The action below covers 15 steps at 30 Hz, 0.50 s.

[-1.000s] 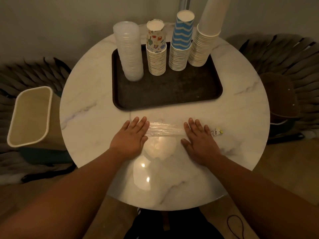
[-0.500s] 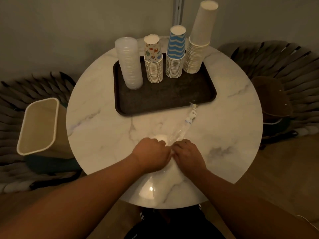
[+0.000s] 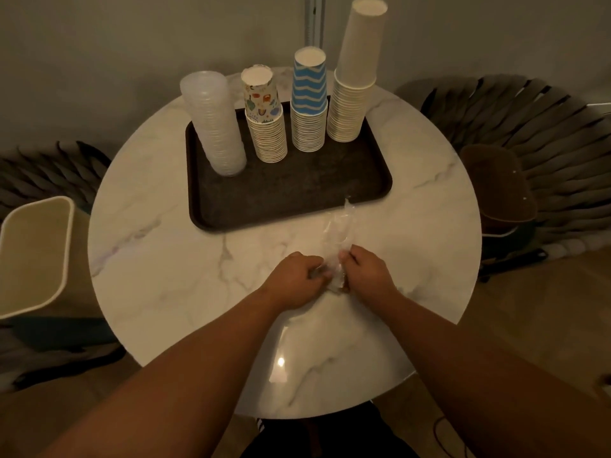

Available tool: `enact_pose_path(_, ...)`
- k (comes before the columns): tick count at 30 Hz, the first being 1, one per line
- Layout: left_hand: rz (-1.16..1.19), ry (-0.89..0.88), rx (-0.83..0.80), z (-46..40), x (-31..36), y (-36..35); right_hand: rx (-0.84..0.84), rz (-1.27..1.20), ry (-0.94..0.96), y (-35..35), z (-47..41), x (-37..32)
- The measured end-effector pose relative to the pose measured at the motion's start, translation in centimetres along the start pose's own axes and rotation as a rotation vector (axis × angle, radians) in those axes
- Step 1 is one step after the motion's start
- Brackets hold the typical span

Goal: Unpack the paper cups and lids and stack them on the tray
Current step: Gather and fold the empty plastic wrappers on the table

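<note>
A dark tray point(image 3: 297, 196) lies on the far half of the round marble table point(image 3: 165, 266). On its back edge stand a stack of clear lids point(image 3: 215, 127), a stack of patterned cups point(image 3: 264, 117), a blue-and-white striped stack point(image 3: 309, 104) and a tall plain white stack point(image 3: 355, 81). Near the table's middle, my left hand point(image 3: 294, 280) and my right hand point(image 3: 367, 276) both grip a crumpled clear plastic wrapper point(image 3: 337, 233). Its loose end sticks up toward the tray's front edge.
A cream waste bin point(image 3: 33, 256) stands on the floor at the left of the table. Dark woven chairs sit at the left and at the right point(image 3: 515, 153). A wall runs close behind the table.
My hands lay flat on the stretched wrapper a second ago. They have since come together and bunched it up, and the wrapper's free end has shortened and swung up toward the tray.
</note>
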<state>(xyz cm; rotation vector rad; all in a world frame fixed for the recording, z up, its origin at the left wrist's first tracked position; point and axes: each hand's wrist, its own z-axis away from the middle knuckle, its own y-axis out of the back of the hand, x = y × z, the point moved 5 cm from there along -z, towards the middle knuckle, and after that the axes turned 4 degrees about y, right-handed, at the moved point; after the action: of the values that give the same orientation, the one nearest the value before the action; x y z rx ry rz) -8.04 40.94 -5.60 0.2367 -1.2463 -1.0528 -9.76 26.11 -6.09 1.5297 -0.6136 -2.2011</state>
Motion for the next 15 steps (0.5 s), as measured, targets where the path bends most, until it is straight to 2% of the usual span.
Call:
enact_pose_path(6, -0.099, 0.119, 0.076, -1.1, -0.2, -0.6, -0.002, 0.140, -0.178, -0.3, -2.1, 0.3)
enact_pose_path(8, -0.213, -0.016, 0.168, -0.4, 0.1, -0.8, 0.008, 0.210, -0.158, 0.0, -2.0, 0.3)
enact_pose_path(10, -0.364, -0.283, 0.163, 0.8, 0.6, -1.5, 0.006, 0.303, -0.127, 0.4, -2.0, 0.5)
enact_pose_path(12, -0.515, -0.415, 0.103, 1.4, 0.3, -2.2, 0.060, 0.401, -0.042, 1.1, -1.8, 0.5)
enact_pose_path(14, -0.555, -0.387, 0.053, 1.1, -0.2, -2.6, 0.168, 0.438, 0.235, 1.7, -1.4, -0.3)
enact_pose_path(15, -0.556, -0.379, 0.041, 0.9, -0.2, -2.7, 0.155, 0.461, 0.389, 1.5, -0.9, -0.6)
